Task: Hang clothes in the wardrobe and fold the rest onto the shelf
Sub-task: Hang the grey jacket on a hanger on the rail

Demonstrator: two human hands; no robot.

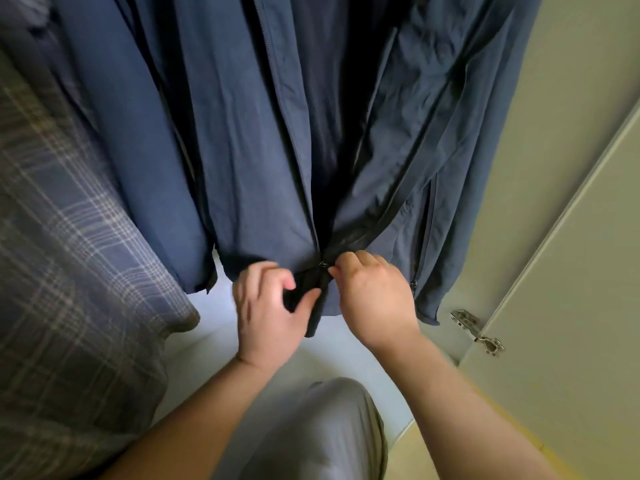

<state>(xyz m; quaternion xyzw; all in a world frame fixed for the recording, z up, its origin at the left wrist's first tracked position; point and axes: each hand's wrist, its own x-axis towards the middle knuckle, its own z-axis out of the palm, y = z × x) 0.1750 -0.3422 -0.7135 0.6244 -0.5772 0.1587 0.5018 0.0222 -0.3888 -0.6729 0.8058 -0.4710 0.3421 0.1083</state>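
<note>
We list a navy zip jacket (249, 150) hanging open-fronted in the wardrobe, with a plaid shirt (69, 237) just beside it on the left and a pale wardrobe door (571, 237) on the right. Our left hand (266, 306) has its fingers curled round the jacket's bottom hem. Our right hand (370, 292) pinches the zip edge beside the slider (323, 265).

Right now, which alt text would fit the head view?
A left hand grips the hem of a hanging navy jacket while the right hand pinches its zipper. Plaid fabric hangs at left; a pale door stands at right.
</note>
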